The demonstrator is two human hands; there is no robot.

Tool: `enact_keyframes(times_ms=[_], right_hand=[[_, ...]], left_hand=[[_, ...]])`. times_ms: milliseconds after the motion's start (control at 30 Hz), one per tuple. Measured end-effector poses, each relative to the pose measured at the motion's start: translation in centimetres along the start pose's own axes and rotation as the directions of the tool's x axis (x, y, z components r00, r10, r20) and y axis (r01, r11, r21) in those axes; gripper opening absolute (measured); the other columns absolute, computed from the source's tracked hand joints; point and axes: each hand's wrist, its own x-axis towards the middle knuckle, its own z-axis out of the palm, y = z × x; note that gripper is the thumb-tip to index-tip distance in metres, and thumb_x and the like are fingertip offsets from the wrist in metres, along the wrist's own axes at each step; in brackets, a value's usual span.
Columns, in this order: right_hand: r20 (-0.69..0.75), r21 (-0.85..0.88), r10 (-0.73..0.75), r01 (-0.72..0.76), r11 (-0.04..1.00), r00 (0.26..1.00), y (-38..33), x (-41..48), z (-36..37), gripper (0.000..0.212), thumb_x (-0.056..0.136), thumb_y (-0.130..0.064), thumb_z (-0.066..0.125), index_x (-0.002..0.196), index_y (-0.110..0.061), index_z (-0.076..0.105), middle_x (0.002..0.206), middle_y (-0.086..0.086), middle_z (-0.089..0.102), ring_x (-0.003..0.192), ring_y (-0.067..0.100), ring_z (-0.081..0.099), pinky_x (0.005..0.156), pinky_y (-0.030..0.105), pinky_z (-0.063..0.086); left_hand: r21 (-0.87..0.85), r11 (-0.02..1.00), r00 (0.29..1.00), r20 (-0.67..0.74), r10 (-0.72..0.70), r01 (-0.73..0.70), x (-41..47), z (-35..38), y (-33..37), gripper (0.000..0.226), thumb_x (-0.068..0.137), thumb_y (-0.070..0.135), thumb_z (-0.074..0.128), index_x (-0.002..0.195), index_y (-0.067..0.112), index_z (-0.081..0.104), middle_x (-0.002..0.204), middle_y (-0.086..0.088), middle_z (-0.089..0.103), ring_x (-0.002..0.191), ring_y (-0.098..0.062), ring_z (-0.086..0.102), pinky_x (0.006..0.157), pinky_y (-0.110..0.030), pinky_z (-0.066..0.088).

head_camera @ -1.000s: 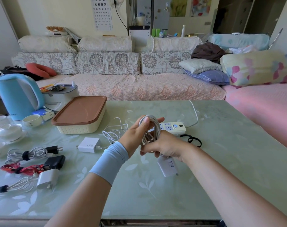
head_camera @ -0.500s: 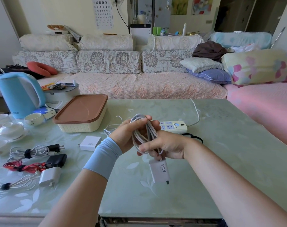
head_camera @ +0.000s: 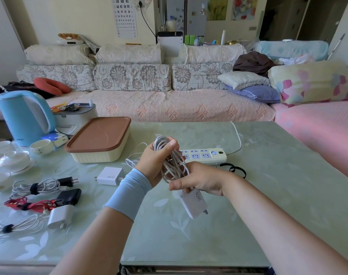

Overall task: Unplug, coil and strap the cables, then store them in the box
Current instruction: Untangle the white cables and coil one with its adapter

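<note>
A coiled white cable (head_camera: 174, 162) is held upright above the table. My left hand (head_camera: 153, 160) grips its upper loops, thumb over the top. Lower down, my right hand (head_camera: 200, 180) grips the coil, and the white 90W charger (head_camera: 195, 202) hangs below my fingers. The cream box with a brown lid (head_camera: 98, 140) stands shut at the left. A white power strip (head_camera: 205, 155) lies behind my hands, with a black strap (head_camera: 235, 170) beside it. A loose white cable (head_camera: 134, 158) and a white GaN charger (head_camera: 109, 175) lie left of my hands.
Three strapped cable bundles with chargers (head_camera: 42, 197) lie at the table's left front. A blue kettle (head_camera: 24, 117), cups and a white teapot (head_camera: 13, 158) crowd the far left. The green table (head_camera: 268, 195) meets a sofa behind and a pink bed to the right.
Both hands have brought the coil slightly nearer and lower. The charger has swung from hanging straight to tilting right.
</note>
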Motion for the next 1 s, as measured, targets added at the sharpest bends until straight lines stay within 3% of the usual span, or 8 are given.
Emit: enact_keyframes(times_ms=[167, 300, 400, 500, 567, 667, 900, 1000], right_hand=[[0.135, 0.225, -0.015, -0.016, 0.974, 0.991, -0.3, -0.2, -0.5, 0.037, 0.081, -0.024, 0.072, 0.116, -0.014, 0.064, 0.108, 0.007, 0.066, 0.102, 0.019, 0.060, 0.086, 0.036, 0.046], [-0.066, -0.105, 0.082, -0.089, 0.991, 0.994, -0.6, -0.2, 0.6, 0.023, 0.069, -0.033, 0.082, 0.084, -0.026, 0.066, 0.068, -0.005, 0.058, 0.067, 0.016, 0.050, 0.063, 0.032, 0.038], [-0.148, -0.067, 0.136, -0.147, 0.987, 0.980, -0.6, 0.2, 1.1, 0.023, 0.076, -0.029, 0.076, 0.075, -0.020, 0.054, 0.053, -0.004, 0.045, 0.055, 0.016, 0.037, 0.051, 0.026, 0.027], [-0.215, -0.076, 0.174, -0.195, 0.978, 0.961, -0.6, 0.5, 1.0, 0.023, 0.077, -0.024, 0.069, 0.069, -0.017, 0.049, 0.049, -0.003, 0.042, 0.052, 0.019, 0.037, 0.052, 0.026, 0.029], [-0.222, -0.039, 0.178, -0.191, 0.981, 0.959, -0.6, 0.5, 0.9, 0.025, 0.081, -0.019, 0.065, 0.065, -0.017, 0.046, 0.048, 0.000, 0.037, 0.047, 0.019, 0.033, 0.050, 0.024, 0.029], [-0.177, 0.110, 0.130, -0.112, 0.988, 0.976, -0.6, 0.5, 1.0, 0.014, 0.089, -0.008, 0.054, 0.080, -0.018, 0.052, 0.051, 0.000, 0.029, 0.046, 0.014, 0.024, 0.044, 0.021, 0.027], [-0.041, 0.110, 0.125, -0.120, 0.987, 0.991, -0.3, 0.5, 1.0, 0.015, 0.086, -0.002, 0.058, 0.089, -0.017, 0.059, 0.059, -0.001, 0.054, 0.050, 0.013, 0.040, 0.056, 0.026, 0.045], [0.049, 0.175, 0.133, -0.139, 0.975, 0.990, 0.8, 0.2, 0.0, 0.020, 0.082, 0.002, 0.071, 0.095, -0.012, 0.065, 0.081, 0.001, 0.062, 0.074, 0.014, 0.056, 0.075, 0.030, 0.049]], left_hand=[[0.088, 0.993, 0.997, -0.030, 0.076, -0.073, 0.0, 1.3, -0.5, 0.025, 0.074, 0.018, 0.075, 0.069, 0.014, 0.051, 0.055, -0.003, 0.047, 0.052, -0.019, 0.050, 0.067, -0.039, 0.053], [0.355, 0.924, 0.989, 0.011, 0.147, -0.142, 0.2, 1.9, -0.8, 0.032, 0.074, 0.028, 0.079, 0.062, 0.017, 0.051, 0.056, -0.010, 0.056, 0.058, -0.023, 0.053, 0.060, -0.034, 0.049], [0.412, 0.899, 0.988, 0.014, 0.155, -0.147, 0.3, 1.7, -0.5, 0.032, 0.079, 0.023, 0.078, 0.065, 0.013, 0.051, 0.061, -0.010, 0.057, 0.064, -0.020, 0.062, 0.065, -0.029, 0.050], [0.296, 0.951, 0.995, 0.079, 0.063, -0.084, 0.3, 1.0, -0.2, 0.023, 0.074, 0.022, 0.078, 0.077, 0.012, 0.056, 0.072, -0.003, 0.068, 0.084, -0.023, 0.068, 0.078, -0.030, 0.051], [0.214, 0.976, 0.986, 0.143, -0.081, 0.049, 0.2, 0.2, -0.4, 0.043, 0.068, 0.030, 0.080, 0.103, 0.017, 0.059, 0.103, -0.008, 0.073, 0.103, -0.027, 0.066, 0.091, -0.037, 0.049], [0.296, 0.932, 0.934, 0.220, -0.281, 0.211, -0.6, 0.1, -1.2, 0.051, 0.069, 0.038, 0.078, 0.116, 0.023, 0.065, 0.122, -0.011, 0.066, 0.110, -0.025, 0.062, 0.096, -0.039, 0.047], [0.228, 0.930, 0.942, 0.108, -0.319, 0.289, -0.7, 1.0, -1.5, 0.047, 0.083, 0.036, 0.066, 0.119, 0.006, 0.066, 0.088, -0.011, 0.069, 0.066, -0.021, 0.065, 0.052, -0.025, 0.051], [0.161, 0.915, 0.925, 0.027, -0.379, 0.370, 0.2, 0.6, -1.6, 0.054, 0.078, 0.041, 0.064, 0.116, 0.002, 0.067, 0.103, -0.013, 0.068, 0.098, -0.025, 0.064, 0.088, -0.037, 0.053]])
